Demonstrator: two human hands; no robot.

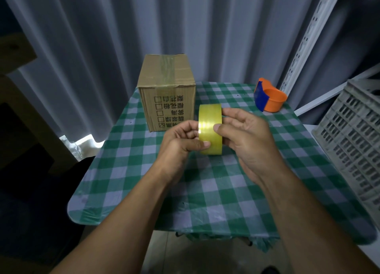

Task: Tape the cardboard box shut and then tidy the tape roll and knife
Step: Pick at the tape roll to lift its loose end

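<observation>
A yellowish clear tape roll [210, 128] is held upright above the middle of the table, its edge facing me. My left hand [181, 139] pinches its left side with thumb and fingers. My right hand [244, 134] grips its right side, thumb on the tape's face. Behind the roll stands a closed cardboard box [166, 88] with a strip of tape along its top seam and printed characters on its front. An orange and blue tape cutter [268, 98] lies at the table's far right.
The small table wears a green and white checked cloth [205, 191]. A grey plastic crate [355, 142] stands at the right edge. Grey curtains hang behind; a wooden shelf [16, 72] is at the left.
</observation>
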